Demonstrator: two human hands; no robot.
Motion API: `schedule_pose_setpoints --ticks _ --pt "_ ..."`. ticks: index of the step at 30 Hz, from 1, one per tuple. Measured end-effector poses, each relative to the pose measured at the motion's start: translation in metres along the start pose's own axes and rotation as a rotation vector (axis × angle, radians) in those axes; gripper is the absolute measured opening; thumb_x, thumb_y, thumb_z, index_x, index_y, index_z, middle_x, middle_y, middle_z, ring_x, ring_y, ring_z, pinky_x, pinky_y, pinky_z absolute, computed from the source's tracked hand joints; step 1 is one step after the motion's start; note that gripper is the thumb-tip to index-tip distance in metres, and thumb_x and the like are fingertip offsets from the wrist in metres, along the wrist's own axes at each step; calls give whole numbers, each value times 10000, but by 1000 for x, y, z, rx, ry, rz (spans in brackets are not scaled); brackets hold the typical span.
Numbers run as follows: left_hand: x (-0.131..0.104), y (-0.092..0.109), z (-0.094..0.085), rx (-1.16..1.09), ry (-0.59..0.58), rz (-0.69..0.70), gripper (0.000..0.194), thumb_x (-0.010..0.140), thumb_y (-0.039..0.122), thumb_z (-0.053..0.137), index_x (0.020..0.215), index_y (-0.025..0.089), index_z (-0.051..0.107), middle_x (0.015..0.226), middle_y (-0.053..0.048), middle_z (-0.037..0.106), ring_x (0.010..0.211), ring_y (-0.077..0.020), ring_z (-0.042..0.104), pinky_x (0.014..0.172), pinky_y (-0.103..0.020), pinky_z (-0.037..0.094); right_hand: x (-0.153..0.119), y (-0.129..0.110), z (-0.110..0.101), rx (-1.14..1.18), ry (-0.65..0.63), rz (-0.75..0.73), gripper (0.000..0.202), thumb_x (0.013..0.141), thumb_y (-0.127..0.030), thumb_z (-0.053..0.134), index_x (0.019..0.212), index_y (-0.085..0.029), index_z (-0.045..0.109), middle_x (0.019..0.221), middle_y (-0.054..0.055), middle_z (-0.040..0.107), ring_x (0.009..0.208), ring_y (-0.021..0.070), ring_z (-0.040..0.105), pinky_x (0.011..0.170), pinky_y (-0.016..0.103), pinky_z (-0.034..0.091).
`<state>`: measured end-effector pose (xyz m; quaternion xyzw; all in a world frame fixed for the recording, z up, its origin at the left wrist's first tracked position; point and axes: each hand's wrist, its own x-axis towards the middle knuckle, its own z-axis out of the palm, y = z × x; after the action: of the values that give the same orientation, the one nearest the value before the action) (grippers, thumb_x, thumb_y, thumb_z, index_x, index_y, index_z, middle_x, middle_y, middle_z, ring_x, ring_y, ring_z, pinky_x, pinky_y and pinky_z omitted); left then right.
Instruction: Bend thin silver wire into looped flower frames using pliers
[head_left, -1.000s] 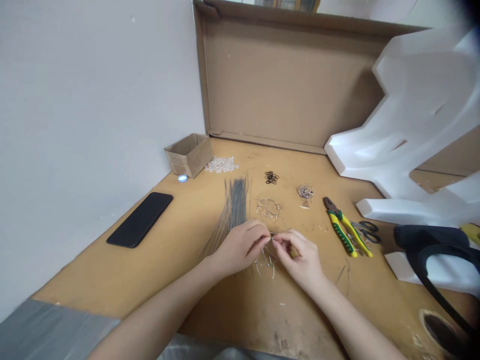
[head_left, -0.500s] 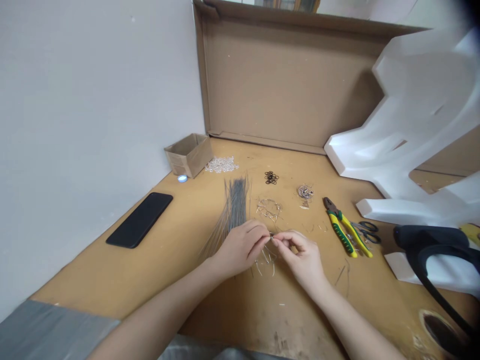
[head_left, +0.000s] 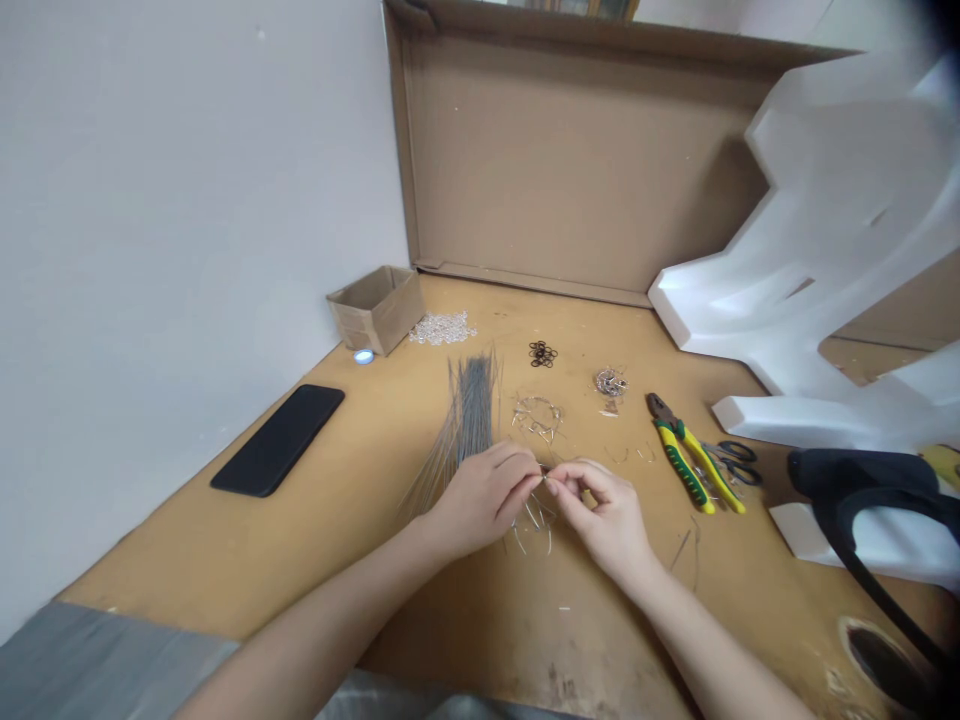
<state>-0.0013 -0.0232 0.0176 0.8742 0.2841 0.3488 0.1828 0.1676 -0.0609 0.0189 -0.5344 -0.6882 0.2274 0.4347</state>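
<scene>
Fingertip to fingertip, my left hand [head_left: 486, 497] and my right hand [head_left: 600, 515] pinch a small piece of thin metal wire [head_left: 543, 469]. Most of it is hidden by the fingers, so its full shape cannot be made out. Below the fingertips are several curved wire pieces [head_left: 550, 540]; whether they join the held piece is unclear. A bundle of straight grey wires [head_left: 475, 405] lies just beyond my left hand. Past the fingertips is a loose ring of bent wire pieces [head_left: 537, 417].
Black rings [head_left: 542, 355], a coiled metal cluster [head_left: 611, 382] and clear small pieces [head_left: 442, 328] lie farther back. Pliers [head_left: 679, 450] and scissors [head_left: 739, 462] are at right, near white foam [head_left: 780, 420]. A phone [head_left: 279, 440] and small cardboard box [head_left: 390, 315] are at left.
Both hands keep the same pinch at nearly the same spot. The curved wire pieces below the fingertips have shifted slightly.
</scene>
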Motion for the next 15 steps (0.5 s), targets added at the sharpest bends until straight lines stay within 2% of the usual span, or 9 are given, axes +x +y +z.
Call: schedule_pose_setpoints --ticks 8,15 --pt "-1 0 0 -16 8 16 155 871 174 374 827 158 522 794 -42 571 736 -132 491 665 -239 399 0 0 1 23 -7 -36 86 770 -208 569 696 -183 604 598 -7 539 537 112 468 531 223 389" --pt "1 -3 -1 -109 56 -12 163 872 193 388 824 159 540 803 -46 575 767 -133 509 699 -249 410 1 5 -1 61 49 -31 83 766 -254 586 771 -197 645 659 11 591 546 117 489 534 237 407"
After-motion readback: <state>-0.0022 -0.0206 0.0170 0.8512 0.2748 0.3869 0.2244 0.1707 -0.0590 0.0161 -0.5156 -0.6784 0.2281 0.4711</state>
